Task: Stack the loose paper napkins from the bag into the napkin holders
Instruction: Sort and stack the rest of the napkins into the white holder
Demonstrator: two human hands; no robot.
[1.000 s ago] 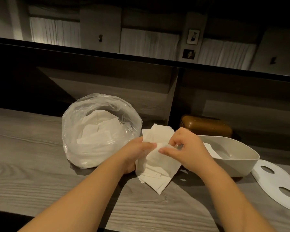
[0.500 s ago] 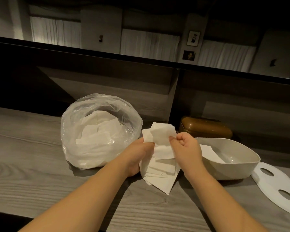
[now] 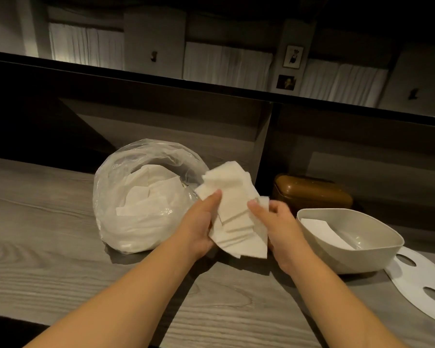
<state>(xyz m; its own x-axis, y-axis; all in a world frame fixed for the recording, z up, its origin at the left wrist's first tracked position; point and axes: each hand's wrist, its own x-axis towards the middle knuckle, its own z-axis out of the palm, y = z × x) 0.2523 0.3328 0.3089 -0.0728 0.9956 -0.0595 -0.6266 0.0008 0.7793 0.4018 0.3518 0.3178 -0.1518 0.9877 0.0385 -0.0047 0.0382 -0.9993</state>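
Head view: our left hand (image 3: 198, 227) and right hand (image 3: 278, 227) each curl fingers around a fanned bunch of white paper napkins (image 3: 232, 209), held above the grey wood-grain counter (image 3: 48, 242). It sits between the clear plastic bag of napkins (image 3: 136, 204) and the open beige plastic napkin holder (image 3: 357, 244), which contains one napkin.

Both my forearms reach forward from the bottom edge and converge toward the middle. My left hand (image 3: 198, 227) is turned thumb-up, the thumb lying straight along the front of a fanned bunch of napkins (image 3: 234, 212) while the other fingers curl behind it. My right hand (image 3: 278, 222) grips the same bunch from the right side, thumb pressing forward, the remaining fingers curled over behind.
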